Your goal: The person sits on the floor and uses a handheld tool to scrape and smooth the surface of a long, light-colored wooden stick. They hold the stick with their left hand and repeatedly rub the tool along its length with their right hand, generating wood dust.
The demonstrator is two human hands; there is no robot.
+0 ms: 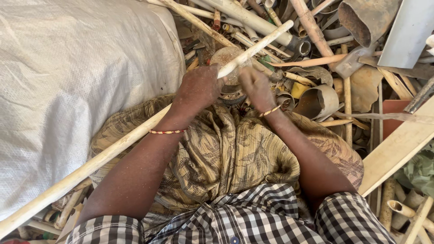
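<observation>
Cream pipe (135, 135) gripped in the left hand (199, 88), right hand (255, 86) curled shut beside it, scrap pile (325, 68) crowding ahead.

long pale pipe (135, 133) | dirty, slanted | across lap, held

- Hands: two, a left hand (197, 89) and a right hand (256, 86).
- Beaded wrist bands: two, one bangle (167, 132) on the left wrist, one bracelet (270, 111) on the right.
- Long pale pipe (135, 133) lying across the lap: one.
- White woven sack (68, 77): one.
- Leaf-patterned cloth (235, 153) over the lap: one.
- Pale flat plank (398, 147) at the right: one.
- Loose pipes, tubes and cut pipe ends in the scrap heap (316, 68): too many and too tangled to count.
</observation>
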